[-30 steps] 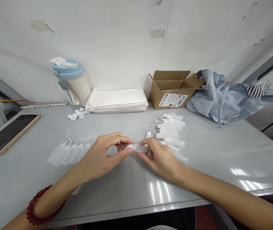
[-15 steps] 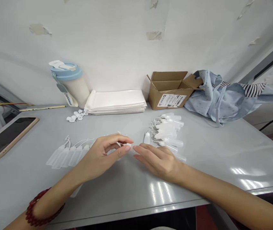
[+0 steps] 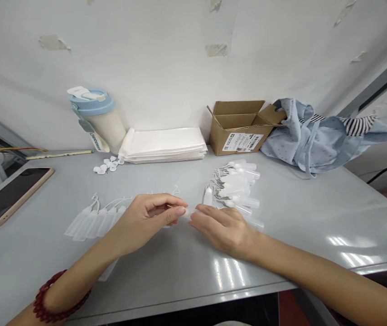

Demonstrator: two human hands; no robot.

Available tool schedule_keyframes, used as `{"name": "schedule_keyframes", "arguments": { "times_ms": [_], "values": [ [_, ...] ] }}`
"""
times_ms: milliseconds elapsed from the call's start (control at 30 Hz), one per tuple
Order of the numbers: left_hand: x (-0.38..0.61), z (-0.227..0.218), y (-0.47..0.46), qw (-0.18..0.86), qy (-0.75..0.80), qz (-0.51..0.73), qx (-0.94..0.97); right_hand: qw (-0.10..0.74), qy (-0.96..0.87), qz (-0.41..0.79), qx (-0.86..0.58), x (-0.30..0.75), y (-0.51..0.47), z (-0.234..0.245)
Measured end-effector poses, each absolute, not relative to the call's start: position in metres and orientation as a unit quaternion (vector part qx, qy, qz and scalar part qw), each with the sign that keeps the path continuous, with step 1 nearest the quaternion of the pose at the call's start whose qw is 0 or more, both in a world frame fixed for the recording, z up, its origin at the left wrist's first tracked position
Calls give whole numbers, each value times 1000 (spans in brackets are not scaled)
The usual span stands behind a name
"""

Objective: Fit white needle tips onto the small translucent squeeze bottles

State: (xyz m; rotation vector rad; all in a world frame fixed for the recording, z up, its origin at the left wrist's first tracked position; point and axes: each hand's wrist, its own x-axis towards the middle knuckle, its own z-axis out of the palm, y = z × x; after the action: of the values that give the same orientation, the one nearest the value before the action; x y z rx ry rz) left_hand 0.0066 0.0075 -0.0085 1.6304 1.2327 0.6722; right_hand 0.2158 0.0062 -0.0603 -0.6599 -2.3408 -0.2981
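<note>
Small clear bottle [image 3: 188, 212] pinched between left hand [image 3: 146, 222] and right hand [image 3: 225, 228] fingertips.

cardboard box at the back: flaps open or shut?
Open. The cardboard box by the wall has its top flaps folded outward, with the inner back wall showing. Its contents cannot be seen from this angle.
</note>
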Motion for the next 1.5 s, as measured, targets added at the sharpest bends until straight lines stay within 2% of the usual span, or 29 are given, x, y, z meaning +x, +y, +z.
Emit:
{"name": "schedule_keyframes", "arguments": {
  "times_ms": [300,567,767,967,1100,1233,1500],
  "values": [
    [5,-13,6,463,482,287,687,360,-890,-103,-259,213,8,-57],
    [1,-19,8,285,430,293,805,434,-855,-21,-282,209,7,-66],
    [0,-24,7,211,381,332,836,420,-821,128,-366,208,5,-63],
    [2,-19,2,246,455,364,774,442,-801,127,-383,208,6,-63],
    [2,-14,6,335,538,321,704,453,-805,73,-376,210,7,-64],
    [4,-10,9,422,495,258,715,457,-829,41,-320,210,7,-63],
    [9,-10,7,463,491,293,677,475,-833,-20,-281,209,8,-62]
  ]
}}
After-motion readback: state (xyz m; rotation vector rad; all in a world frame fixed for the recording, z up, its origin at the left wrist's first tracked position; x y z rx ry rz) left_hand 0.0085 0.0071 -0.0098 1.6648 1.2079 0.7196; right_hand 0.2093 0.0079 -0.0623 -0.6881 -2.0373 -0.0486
